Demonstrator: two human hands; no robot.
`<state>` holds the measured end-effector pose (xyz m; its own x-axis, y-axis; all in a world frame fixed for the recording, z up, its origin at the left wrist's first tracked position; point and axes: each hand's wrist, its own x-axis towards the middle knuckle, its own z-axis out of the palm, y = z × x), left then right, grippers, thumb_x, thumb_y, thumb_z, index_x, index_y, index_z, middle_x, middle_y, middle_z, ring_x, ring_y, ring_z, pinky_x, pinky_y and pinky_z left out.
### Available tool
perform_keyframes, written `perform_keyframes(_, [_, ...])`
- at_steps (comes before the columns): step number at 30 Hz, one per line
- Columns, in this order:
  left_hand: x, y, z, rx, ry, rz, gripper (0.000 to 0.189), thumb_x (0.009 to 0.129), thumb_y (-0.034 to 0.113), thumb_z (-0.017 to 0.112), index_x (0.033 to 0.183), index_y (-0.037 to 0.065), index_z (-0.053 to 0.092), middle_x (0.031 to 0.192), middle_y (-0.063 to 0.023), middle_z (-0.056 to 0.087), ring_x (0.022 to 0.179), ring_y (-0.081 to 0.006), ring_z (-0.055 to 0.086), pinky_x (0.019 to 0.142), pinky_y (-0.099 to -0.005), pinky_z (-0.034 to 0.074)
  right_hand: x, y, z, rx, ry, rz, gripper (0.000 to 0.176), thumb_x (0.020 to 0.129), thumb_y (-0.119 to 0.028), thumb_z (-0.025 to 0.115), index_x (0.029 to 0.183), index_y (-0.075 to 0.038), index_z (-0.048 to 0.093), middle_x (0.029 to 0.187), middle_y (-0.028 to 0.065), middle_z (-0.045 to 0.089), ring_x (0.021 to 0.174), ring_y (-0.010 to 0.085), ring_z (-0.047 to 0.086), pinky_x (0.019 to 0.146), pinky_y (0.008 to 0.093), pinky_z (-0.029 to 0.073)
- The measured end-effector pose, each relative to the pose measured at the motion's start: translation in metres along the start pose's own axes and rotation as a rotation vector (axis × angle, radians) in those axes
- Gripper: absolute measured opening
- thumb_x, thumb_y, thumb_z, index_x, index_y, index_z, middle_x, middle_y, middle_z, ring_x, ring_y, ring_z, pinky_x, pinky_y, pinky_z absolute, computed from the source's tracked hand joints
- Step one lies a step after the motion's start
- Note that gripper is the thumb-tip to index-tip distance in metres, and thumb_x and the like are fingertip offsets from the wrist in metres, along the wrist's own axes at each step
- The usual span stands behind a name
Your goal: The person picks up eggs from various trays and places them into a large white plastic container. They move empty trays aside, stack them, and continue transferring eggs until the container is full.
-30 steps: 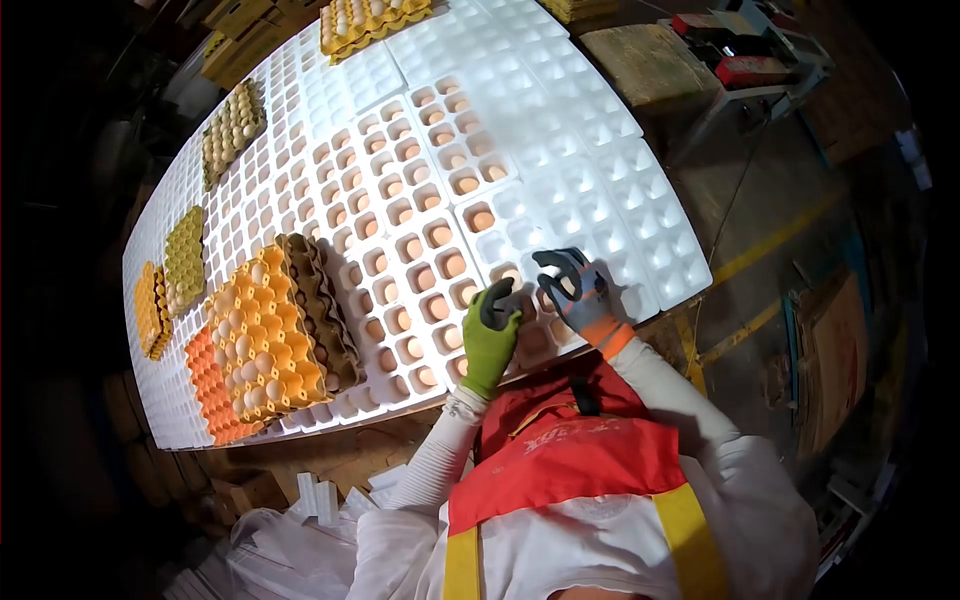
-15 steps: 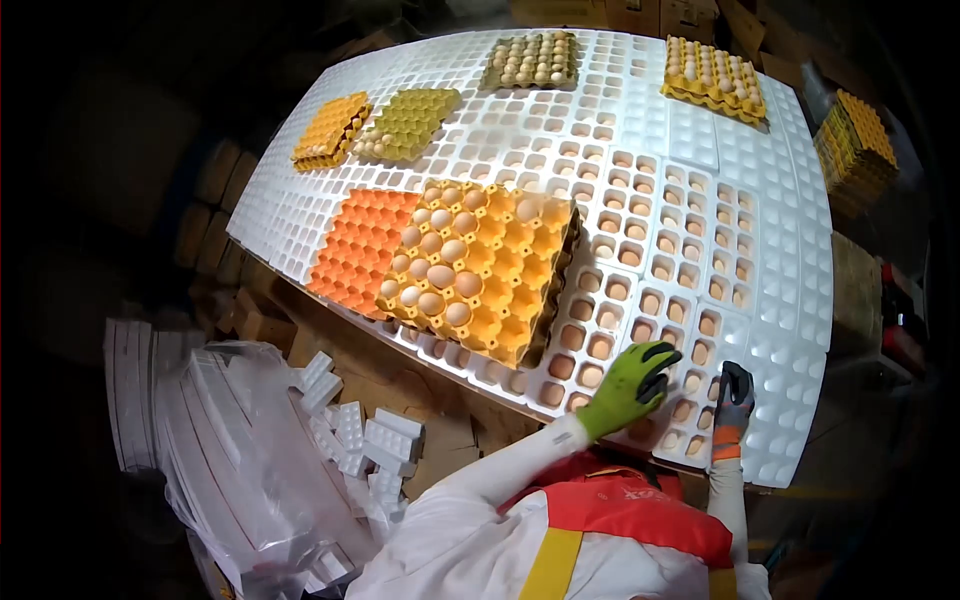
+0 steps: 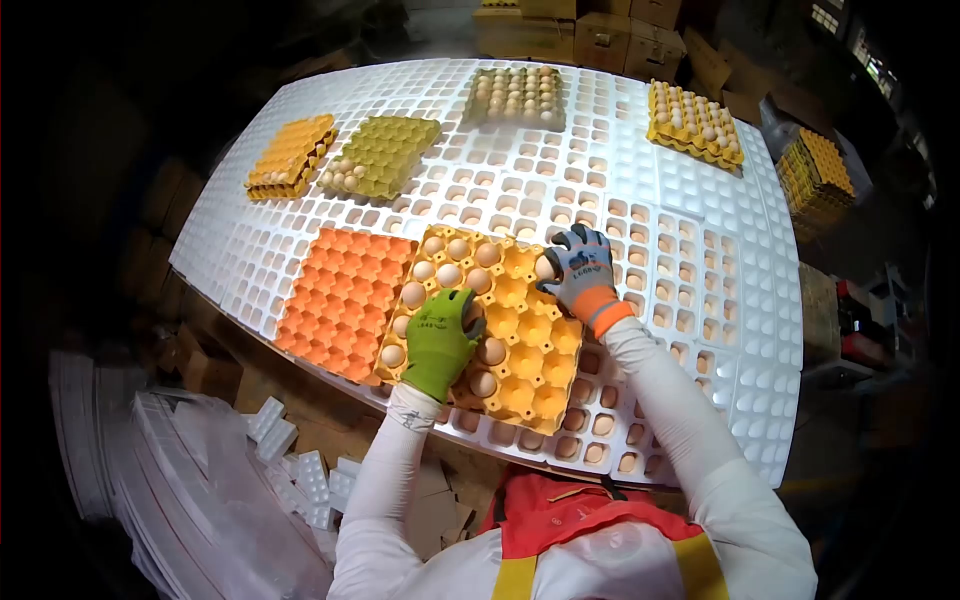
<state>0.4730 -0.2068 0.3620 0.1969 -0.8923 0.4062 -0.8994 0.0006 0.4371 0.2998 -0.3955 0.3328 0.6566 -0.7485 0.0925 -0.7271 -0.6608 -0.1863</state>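
My left hand (image 3: 443, 342), in a green glove with dark fingertips, reaches over the yellow egg tray (image 3: 525, 365). Its fingers curl round an egg among those standing in the tray's cups; the palm hides part of that egg. At the tray's far right corner, my right hand (image 3: 585, 265), in a grey glove with an orange cuff, has its fingers closed about a pale egg (image 3: 545, 267). More brown eggs (image 3: 483, 383) sit in the left part of the tray, while cups on its right side hold none. An orange egg tray (image 3: 335, 305) lies against its left side.
White foam trays (image 3: 690, 290) cover the table, many cells holding eggs. Farther back are a green tray (image 3: 385, 160), a yellow stack (image 3: 290, 155) and two egg-filled trays (image 3: 515, 95). Plastic-wrapped foam (image 3: 200, 480) stands at lower left; cardboard boxes (image 3: 600, 40) are behind.
Both hands have moved from the foam cells at the front right to the yellow tray, the right one to its far corner, and closed on eggs. The camera view has shifted.
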Motion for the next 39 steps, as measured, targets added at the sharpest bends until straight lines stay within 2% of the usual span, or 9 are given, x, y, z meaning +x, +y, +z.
perform_keyframes(2, [0.002,-0.004,0.007,0.026,-0.055,-0.060,0.030,0.082,0.014,0.070,0.111,0.007,0.065,0.101,-0.0128,0.064,0.091,-0.0338,0.063,0.077,-0.0445,0.050,-0.015,0.001,0.006,0.173,0.193,0.016,0.056,0.072,-0.033,0.085,0.120,-0.011,0.064,0.127,0.0086,0.058,0.124,0.0301,0.050,0.106,0.0441,0.041])
perform_keyframes(6, [0.005,-0.010,0.003,0.000,-0.077,-0.035,0.033,0.082,0.011,0.069,0.114,0.008,0.064,0.104,-0.0131,0.063,0.091,-0.0348,0.062,0.077,-0.0441,0.050,-0.036,0.000,0.001,1.130,0.121,-0.083,0.051,0.082,0.000,0.076,0.129,-0.007,0.058,0.128,0.0107,0.063,0.107,0.0257,0.067,0.090,0.0388,0.059])
perform_keyframes(9, [-0.001,-0.020,0.006,0.040,-0.121,0.051,0.035,0.081,0.009,0.069,0.116,0.009,0.063,0.106,-0.0124,0.063,0.093,-0.0337,0.063,0.077,-0.0433,0.050,-0.054,-0.013,-0.031,1.790,-0.103,0.174,0.056,0.087,-0.004,0.074,0.137,-0.006,0.050,0.136,0.0148,0.058,0.117,0.0299,0.064,0.094,0.0383,0.060])
perform_keyframes(20, [0.018,-0.052,-0.021,-0.266,-0.360,0.094,0.035,0.084,0.010,0.065,0.119,0.009,0.064,0.109,-0.0121,0.064,0.098,-0.0318,0.063,0.081,-0.0412,0.051,-0.065,-0.029,-0.027,2.171,-0.288,0.227,0.059,0.088,-0.003,0.068,0.142,-0.006,0.044,0.144,0.0144,0.051,0.135,0.0321,0.050,0.109,0.0486,0.049])
perform_keyframes(26, [-0.004,-0.064,-0.056,-1.217,-0.183,-0.631,0.036,0.099,0.019,0.060,0.129,-0.001,0.057,0.120,-0.0083,0.062,0.104,-0.0181,0.064,0.084,-0.0325,0.057,-0.054,-0.044,-0.024,1.862,-0.254,0.266,0.049,0.088,-0.005,0.068,0.134,-0.004,0.050,0.133,0.0113,0.056,0.124,0.0265,0.059,0.101,0.0426,0.054])
perform_keyframes(29, [-0.002,-0.060,-0.072,-1.657,-0.063,-0.643,0.034,0.100,0.021,0.058,0.126,0.000,0.056,0.117,-0.0079,0.062,0.104,-0.0170,0.063,0.085,-0.0329,0.057,-0.049,-0.051,-0.020,1.327,-0.134,0.176,0.048,0.086,-0.009,0.073,0.129,-0.004,0.052,0.127,0.0107,0.059,0.113,0.0230,0.063,0.091,0.0376,0.056])
perform_keyframes(31, [0.008,-0.077,-0.056,-1.099,-0.092,-0.594,0.031,0.098,0.020,0.063,0.121,0.000,0.060,0.113,-0.0067,0.064,0.100,-0.0173,0.064,0.081,-0.0297,0.055,-0.048,-0.056,-0.015,0.932,-0.034,0.101,0.049,0.084,-0.013,0.077,0.126,-0.005,0.053,0.121,0.0101,0.061,0.104,0.0197,0.066,0.082,0.0337,0.057])
perform_keyframes(35, [0.058,-0.061,-0.021,0.009,-0.211,0.166,0.035,0.084,0.011,0.071,0.117,0.019,0.067,0.098,-0.0059,0.063,0.085,-0.0260,0.063,0.067,-0.0357,0.052,-0.018,-0.059,-0.013,0.306,-0.138,0.020,0.051,0.081,-0.029,0.079,0.122,-0.010,0.055,0.123,0.0170,0.057,0.104,0.0352,0.064,0.086,0.0434,0.054])
perform_keyframes(39, [0.069,-0.049,0.021,0.228,-0.301,0.244,0.023,0.085,0.013,0.065,0.108,0.013,0.065,0.098,-0.0088,0.062,0.092,-0.0301,0.064,0.067,-0.0424,0.050,0.007,-0.078,-0.035,0.102,-0.180,0.040,0.048,0.082,-0.033,0.077,0.123,-0.017,0.059,0.122,0.0138,0.057,0.108,0.0323,0.064,0.086,0.0459,0.053])
